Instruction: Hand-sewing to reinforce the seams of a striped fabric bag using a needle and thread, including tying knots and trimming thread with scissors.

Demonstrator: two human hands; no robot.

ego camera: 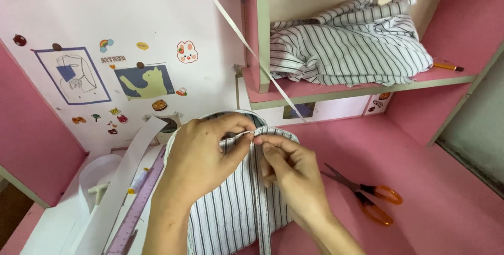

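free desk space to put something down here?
Bare pink desk right of the orange-handled scissors, below the shelf. Shelf is filled by striped cloth. Left side is crowded: white strip, ruler. Both hands pinch the striped piece at centre.

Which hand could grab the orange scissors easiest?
Probably the right hand. The scissors lie on the pink table just to its right, while the left hand sits across the striped cloth, farther away. Both are pinching the cloth.

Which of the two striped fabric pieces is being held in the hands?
The lower striped fabric piece on the pink table, pinched by both hands; the other striped bundle lies crumpled, untouched, on the shelf.
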